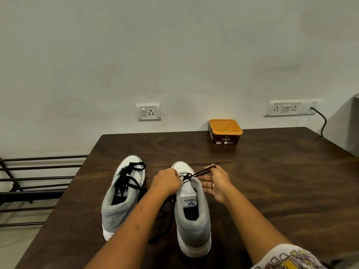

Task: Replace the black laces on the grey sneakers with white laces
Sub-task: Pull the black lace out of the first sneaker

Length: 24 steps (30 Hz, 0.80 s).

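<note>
Grip: black lace point(200, 172) pinched tight by right hand point(215, 183), grey sneaker point(192, 216) clasped by left hand point(167, 182), lower centre, on table point(272, 181) | Risk: lace may be snagged at eyelets if yanked sideways.

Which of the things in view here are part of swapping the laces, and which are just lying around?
In the job: laced sneaker; second sneaker, gripped by the left hand; black lace, pinched by the right hand.
Lying about: orange tub (contents unclear), wall sockets, metal rack.
</note>
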Tool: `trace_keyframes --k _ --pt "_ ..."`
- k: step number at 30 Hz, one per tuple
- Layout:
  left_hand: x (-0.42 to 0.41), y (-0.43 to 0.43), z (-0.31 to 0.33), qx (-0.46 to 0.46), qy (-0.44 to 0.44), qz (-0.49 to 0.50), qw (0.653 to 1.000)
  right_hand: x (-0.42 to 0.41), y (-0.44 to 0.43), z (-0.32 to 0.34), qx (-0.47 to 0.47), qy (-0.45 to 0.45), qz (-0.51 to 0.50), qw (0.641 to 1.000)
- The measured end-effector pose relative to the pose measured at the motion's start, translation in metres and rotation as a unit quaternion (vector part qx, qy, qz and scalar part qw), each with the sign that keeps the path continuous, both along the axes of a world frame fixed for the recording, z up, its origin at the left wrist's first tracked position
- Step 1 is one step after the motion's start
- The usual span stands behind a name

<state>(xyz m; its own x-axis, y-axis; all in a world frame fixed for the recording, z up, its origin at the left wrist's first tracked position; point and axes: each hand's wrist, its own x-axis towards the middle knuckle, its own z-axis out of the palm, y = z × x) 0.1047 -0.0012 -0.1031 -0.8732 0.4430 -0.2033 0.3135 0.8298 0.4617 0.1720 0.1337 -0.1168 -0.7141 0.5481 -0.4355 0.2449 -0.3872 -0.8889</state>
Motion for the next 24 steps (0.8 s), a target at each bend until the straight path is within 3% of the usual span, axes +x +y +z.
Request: trace_keyframes --k 2,4,6,9,11,14,16,17,19,22,24 --pt "0.0 -0.001 0.001 0.011 -0.008 0.006 1.0 0.004 0.004 0.002 -0.047 0.007 0.005 0.999" --pt "0.0 -0.001 0.001 0.023 -0.016 0.011 1.0 0.003 0.004 0.004 -0.033 0.01 0.024 0.999" --pt "0.0 -0.002 0.001 0.037 -0.021 0.016 0.999 0.0 0.005 0.005 0.128 -0.007 0.065 0.99" --pt "0.001 -0.005 0.0 0.056 -0.033 0.027 0.998 -0.004 -0.006 0.011 0.428 0.012 0.146 0.892" --pt "0.0 -0.006 0.0 0.074 -0.048 0.032 0.996 -0.008 -0.017 0.01 0.53 0.002 0.198 0.825" --pt "0.0 -0.008 0.0 0.102 -0.068 0.041 0.992 -0.011 -0.028 0.006 0.654 -0.124 0.283 0.691" --pt "-0.001 -0.009 -0.001 0.118 -0.08 0.048 0.989 -0.013 -0.029 0.0 0.683 -0.158 0.29 0.651" --pt "-0.001 -0.01 -0.001 0.122 -0.084 0.051 0.988 -0.013 -0.03 -0.002 0.685 -0.151 0.28 0.655" --pt "-0.001 -0.01 -0.002 0.13 -0.087 0.058 0.986 -0.015 -0.027 -0.008 0.647 -0.118 0.247 0.712" --pt "-0.002 -0.01 -0.002 0.127 -0.092 0.057 0.986 -0.016 -0.021 -0.003 0.494 -0.019 0.121 0.861" --pt "-0.003 -0.009 -0.001 0.122 -0.095 0.057 0.986 -0.017 -0.015 0.009 0.303 0.082 -0.038 0.949"
